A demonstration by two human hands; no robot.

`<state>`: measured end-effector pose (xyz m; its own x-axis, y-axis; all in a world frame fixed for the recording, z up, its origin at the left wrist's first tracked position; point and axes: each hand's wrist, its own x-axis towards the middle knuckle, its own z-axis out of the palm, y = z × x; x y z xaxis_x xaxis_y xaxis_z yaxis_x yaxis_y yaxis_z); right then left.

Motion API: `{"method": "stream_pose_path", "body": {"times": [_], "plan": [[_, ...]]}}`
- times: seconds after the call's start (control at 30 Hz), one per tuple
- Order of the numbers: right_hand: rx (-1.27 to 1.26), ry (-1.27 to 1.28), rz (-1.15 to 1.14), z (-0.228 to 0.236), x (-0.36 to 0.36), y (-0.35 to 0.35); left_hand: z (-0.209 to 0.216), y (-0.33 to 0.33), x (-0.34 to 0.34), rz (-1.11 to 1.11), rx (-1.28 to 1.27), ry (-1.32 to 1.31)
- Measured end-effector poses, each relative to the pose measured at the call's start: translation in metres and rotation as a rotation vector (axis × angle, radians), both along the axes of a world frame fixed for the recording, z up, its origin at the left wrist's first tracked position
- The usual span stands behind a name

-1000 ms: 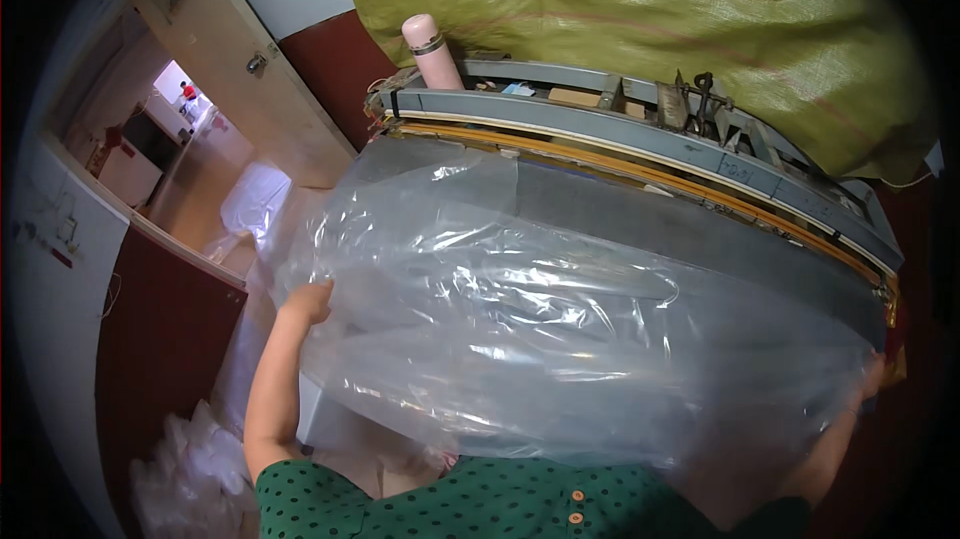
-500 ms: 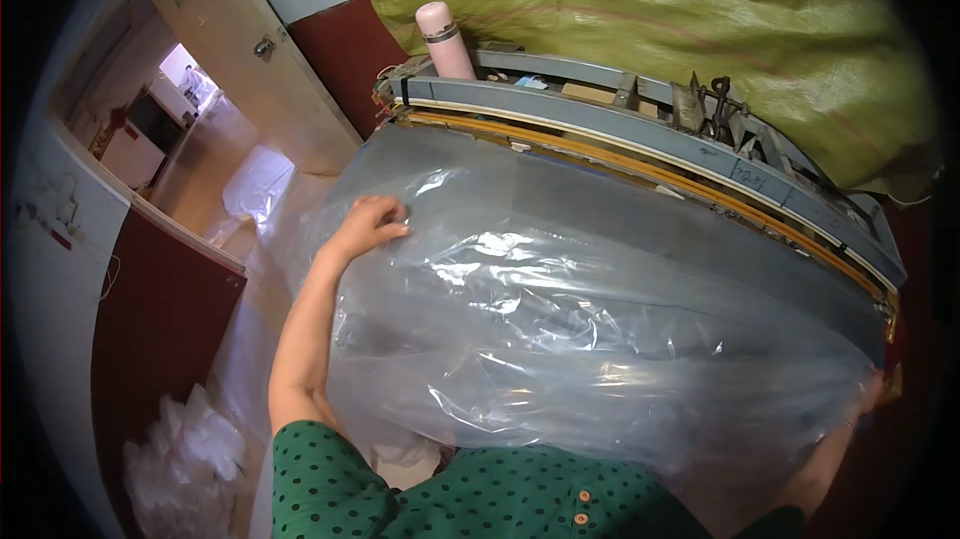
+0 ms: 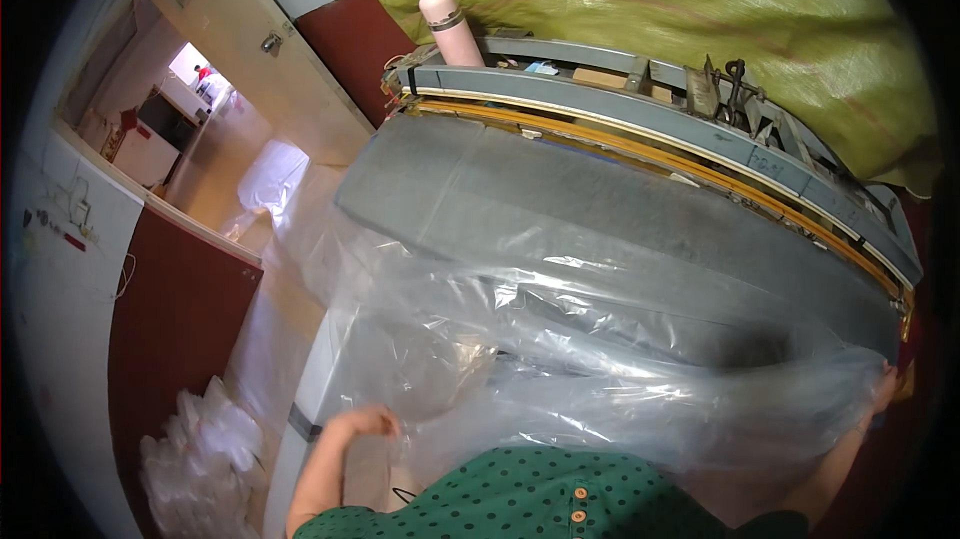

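Note:
A wide sheet of clear plastic film (image 3: 640, 379) lies wrinkled over the near part of a grey padded work surface (image 3: 600, 199). My left hand (image 3: 366, 423) is low, close to my body at the left, with its fingers curled and closed on the film's near edge. At the far right end, my right hand (image 3: 884, 389) grips the film beside the corner of the surface; its fingertips are partly hidden. Between the hands the film hangs in loose, shiny folds.
Behind the surface runs a long grey metal frame (image 3: 620, 109) with orange strips (image 3: 560, 131). A pink flask (image 3: 452, 31) and dark metal clamps (image 3: 735, 94) stand on it. Green-yellow sheeting (image 3: 650, 9) hangs behind. Crumpled plastic (image 3: 205, 454) lies at lower left, near an open door (image 3: 250, 29).
My left hand has come from the surface's far left down toward my body, drawing the film nearer. More grey surface shows. My right hand stays at the right end.

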<state>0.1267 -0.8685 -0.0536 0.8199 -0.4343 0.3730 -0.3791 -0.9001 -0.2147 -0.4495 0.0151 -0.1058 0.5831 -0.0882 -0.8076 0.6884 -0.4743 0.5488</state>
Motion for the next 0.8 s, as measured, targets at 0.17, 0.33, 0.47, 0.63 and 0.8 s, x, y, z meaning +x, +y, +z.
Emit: {"method": "stream_pose_path", "body": {"times": [0.17,0.33,0.47,0.63,0.8], "plan": [[0.135,-0.027,0.040,0.002,0.003,0.000,0.120,0.060,0.127,0.735,0.484,-0.787],[0.416,-0.054,0.098,0.000,0.000,-0.007,0.137,0.120,0.250,0.831,0.555,-1.099],[0.571,-0.116,0.127,0.001,-0.001,-0.012,0.119,0.132,0.304,0.525,1.043,-1.085],[0.670,-0.272,0.120,0.005,-0.021,-0.037,0.110,0.121,0.328,0.327,1.225,-1.068],[0.817,-0.443,0.054,0.035,-0.058,-0.062,0.114,0.117,0.328,0.362,1.096,-1.017]]}}
